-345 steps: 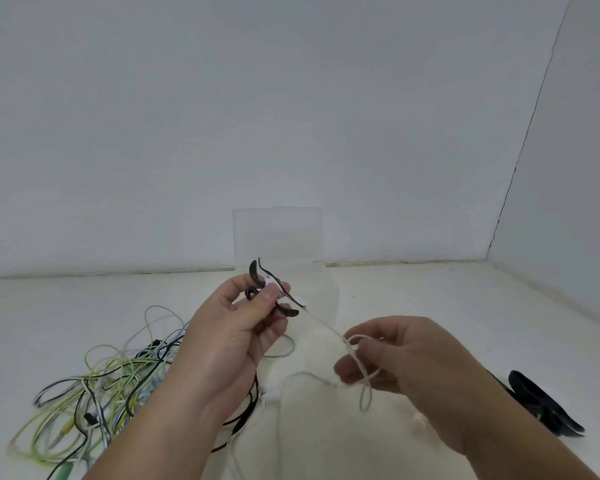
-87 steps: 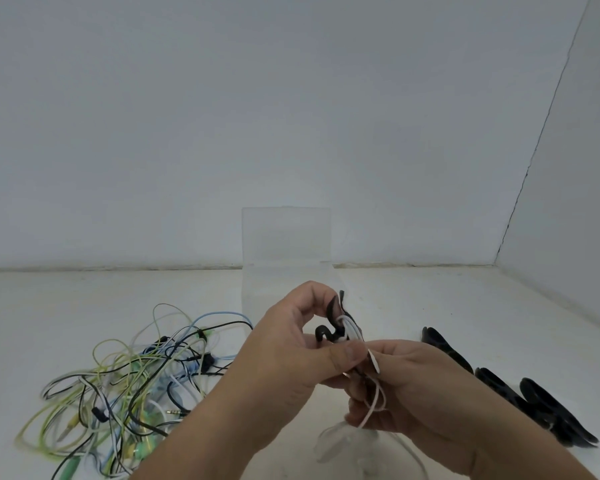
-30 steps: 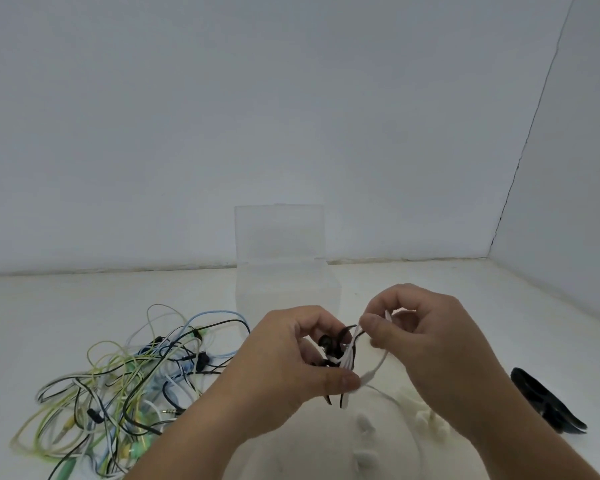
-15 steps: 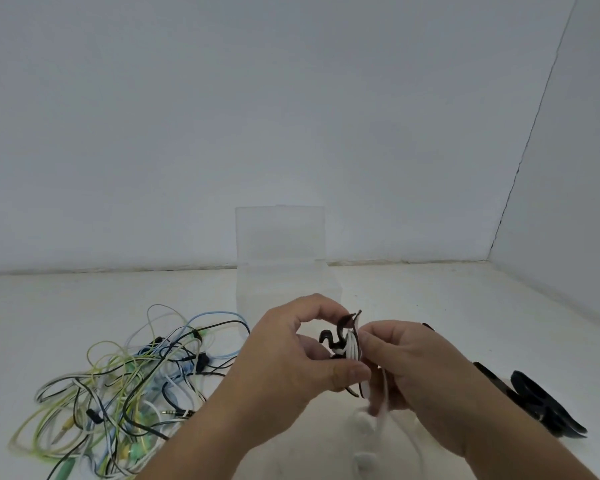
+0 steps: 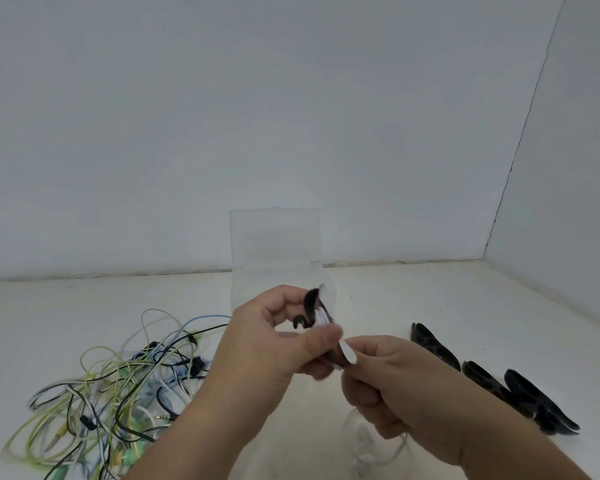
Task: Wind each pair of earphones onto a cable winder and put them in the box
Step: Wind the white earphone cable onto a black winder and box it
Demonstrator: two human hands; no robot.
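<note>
My left hand (image 5: 271, 351) pinches a black cable winder (image 5: 310, 304) with turns of white earphone cable (image 5: 324, 315) wrapped round it, held above the table in front of the box. My right hand (image 5: 395, 386) is just below and to the right, its fingers curled round the white cable near the winder. The loose end of the cable with its white earbuds (image 5: 362, 441) hangs down to the table under my right hand. The clear plastic box (image 5: 278, 268) stands open behind my hands, its lid upright.
A tangle of yellow-green, blue, black and white earphone cables (image 5: 118, 393) lies on the white table at the left. Several spare black winders (image 5: 499, 382) lie in a row at the right. White walls close the back and right side.
My right hand has dropped lower and pulled the white cable down past the winder. The left hand has lifted the winder slightly. The winder carries more white turns than 11.5 s ago.
</note>
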